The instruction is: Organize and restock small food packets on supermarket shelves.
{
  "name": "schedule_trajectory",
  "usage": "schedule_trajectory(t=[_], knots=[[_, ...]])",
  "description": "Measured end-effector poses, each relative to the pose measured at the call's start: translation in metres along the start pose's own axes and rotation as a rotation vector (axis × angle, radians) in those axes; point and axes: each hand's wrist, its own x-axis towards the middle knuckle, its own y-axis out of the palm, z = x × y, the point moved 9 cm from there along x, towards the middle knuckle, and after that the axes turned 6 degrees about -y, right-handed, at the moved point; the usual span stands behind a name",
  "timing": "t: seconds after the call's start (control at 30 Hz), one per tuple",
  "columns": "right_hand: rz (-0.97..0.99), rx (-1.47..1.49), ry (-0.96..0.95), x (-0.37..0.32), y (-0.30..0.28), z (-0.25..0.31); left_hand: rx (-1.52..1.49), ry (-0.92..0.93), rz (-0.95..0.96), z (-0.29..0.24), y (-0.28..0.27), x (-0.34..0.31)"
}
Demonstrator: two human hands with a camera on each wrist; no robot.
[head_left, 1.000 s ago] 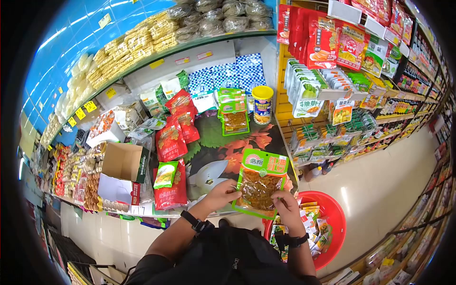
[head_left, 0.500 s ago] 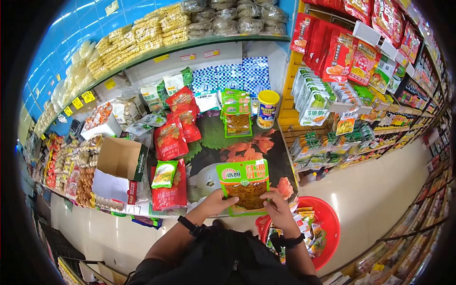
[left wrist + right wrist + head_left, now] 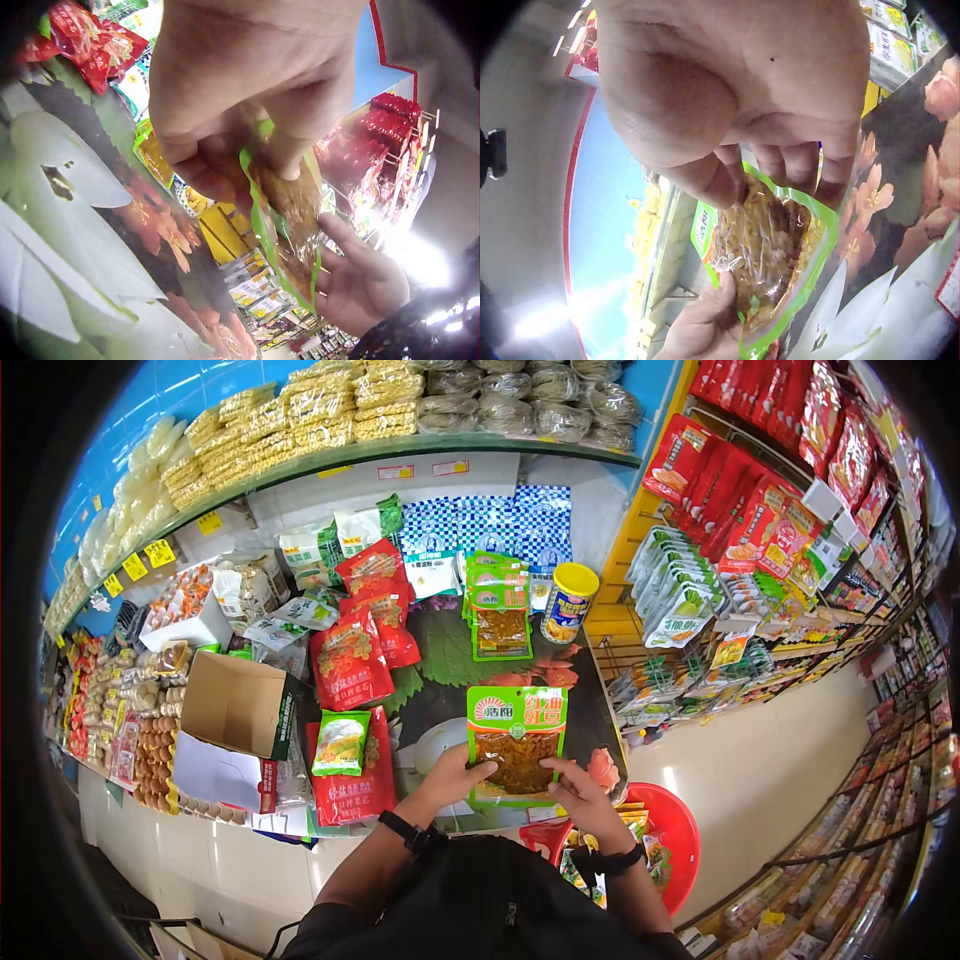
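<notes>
Packet [image 3: 517,750], between left hand [image 3: 452,774] and right hand [image 3: 587,800]

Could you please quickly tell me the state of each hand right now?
Left hand: holding the green-edged packet by its left side, thumb in front.
Right hand: holding the same packet by its right side, thumb in front.

Bright and evenly lit in the head view, with white streaks reflected on the floor [image 3: 720,760] and shelving [image 3: 850,860] bent into curves toward black, rounded edges. Hazier and softer in both wrist views — flaring white at lower right in the left one, at lower left in the right one — with small glints on the packet [image 3: 757,247].
</notes>
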Motion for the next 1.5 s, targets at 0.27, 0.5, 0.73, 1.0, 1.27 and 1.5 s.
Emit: schedule_trajectory(t=[0.27,0.5,0.73,1.0,1.27,1.5], knots=[[0.01,0.061,-0.065,0.053,0.021,0.029,-0.151,0.1,-0.025,-0.014,-0.048,0.018],[0.021,0.107,-0.015,0.08,0.042,0.046,-0.217,0.083,-0.046,-0.028,-0.086,0.011],[0.057,0.132,0.24,0.089,0.051,0.04,-0.293,0.085,-0.103,-0.003,-0.094,0.015],[0.057,0.176,0.123,0.109,0.055,0.044,-0.339,0.07,-0.107,0.016,-0.092,0.024],[0.017,-0.055,0.067,0.149,0.036,-0.033,-0.233,-0.01,-0.18,0.058,-0.085,0.052],[-0.19,-0.171,-0.244,0.234,-0.01,-0.062,-0.353,-0.207,-0.106,0.097,-0.089,0.056]])
